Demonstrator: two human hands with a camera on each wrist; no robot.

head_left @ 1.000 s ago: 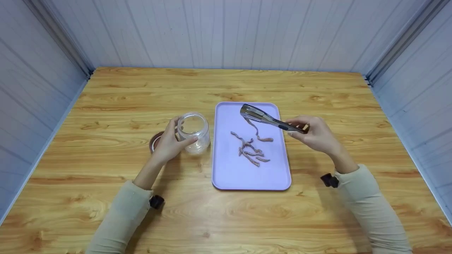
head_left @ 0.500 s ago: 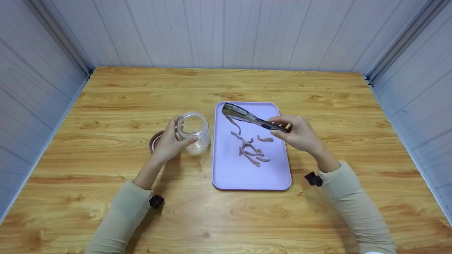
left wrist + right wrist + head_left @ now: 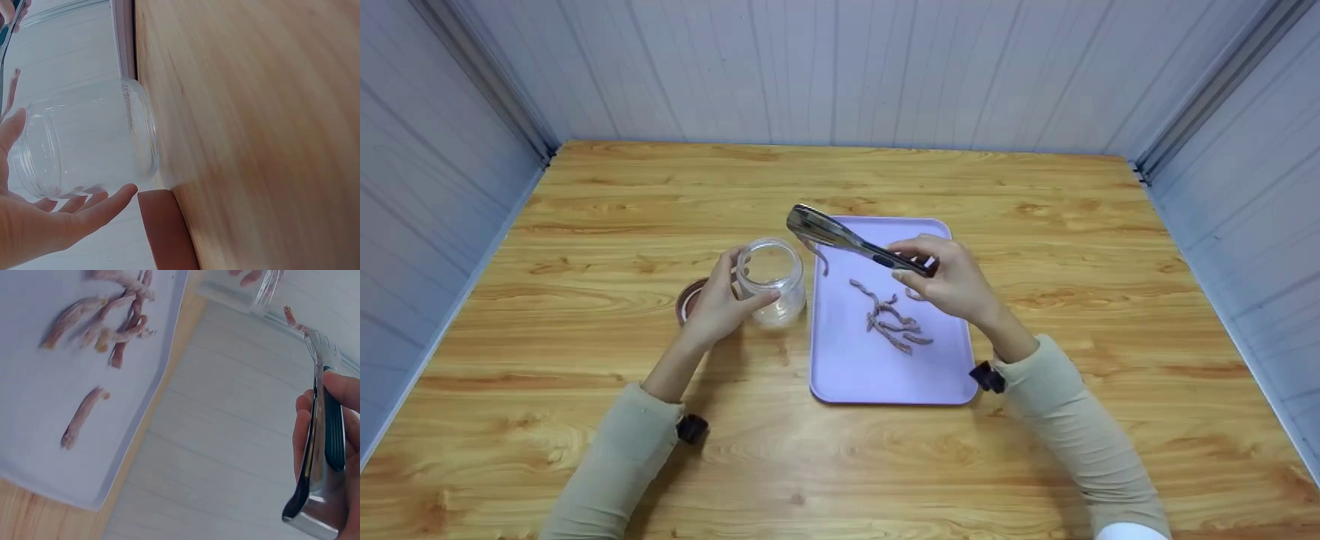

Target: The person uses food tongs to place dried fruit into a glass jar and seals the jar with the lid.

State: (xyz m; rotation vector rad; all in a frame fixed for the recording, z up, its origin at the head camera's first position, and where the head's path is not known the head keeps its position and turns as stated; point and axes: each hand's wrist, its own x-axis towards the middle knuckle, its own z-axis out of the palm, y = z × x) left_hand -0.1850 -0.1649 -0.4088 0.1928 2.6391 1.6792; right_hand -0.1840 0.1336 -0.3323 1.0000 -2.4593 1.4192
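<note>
My left hand (image 3: 718, 311) grips a clear jar (image 3: 784, 306) with its mouth uncovered, thumb on the near side and fingers around the far left. In the left wrist view the jar (image 3: 93, 140) stands upright on the table and looks empty. My right hand (image 3: 951, 281) pinches metal serving tongs (image 3: 844, 238) with dark grips. From the tongs' tips hangs a thin, wrinkled brownish-pink strip (image 3: 292, 320), just right of the jar's mouth and above the tray's left edge. Several similar strips (image 3: 894, 337) lie on the lilac tray (image 3: 892, 382).
A brown lid (image 3: 688, 298) with a pale ring inside lies left of the jar, partly behind my left hand. The tray lies close to the jar's right side. Light panel walls (image 3: 832, 75) stand behind and beside the wooden table (image 3: 780, 480).
My right hand has carried the tongs and the dangling strip leftward across the tray, up to beside the jar's mouth. My left hand and the jar have stayed in place.
</note>
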